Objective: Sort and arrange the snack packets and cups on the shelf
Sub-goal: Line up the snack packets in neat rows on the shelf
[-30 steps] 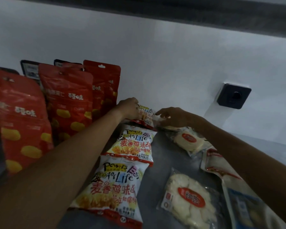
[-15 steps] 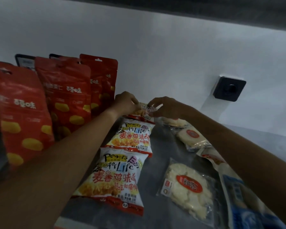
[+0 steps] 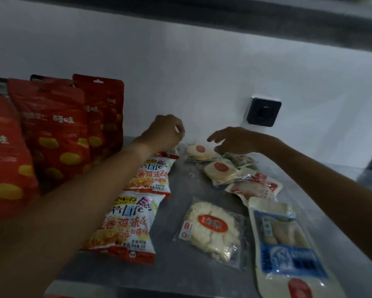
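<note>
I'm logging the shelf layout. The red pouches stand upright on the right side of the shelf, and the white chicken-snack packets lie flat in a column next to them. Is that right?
Not quite: the head view shows the red pouches standing upright on the left side of the shelf, not the right. The rest holds: the white chicken-snack packets lie flat in a column next to them.

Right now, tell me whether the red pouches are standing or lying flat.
Standing: the red pouches rise upright in a row, tops up, at the shelf's left.
</note>
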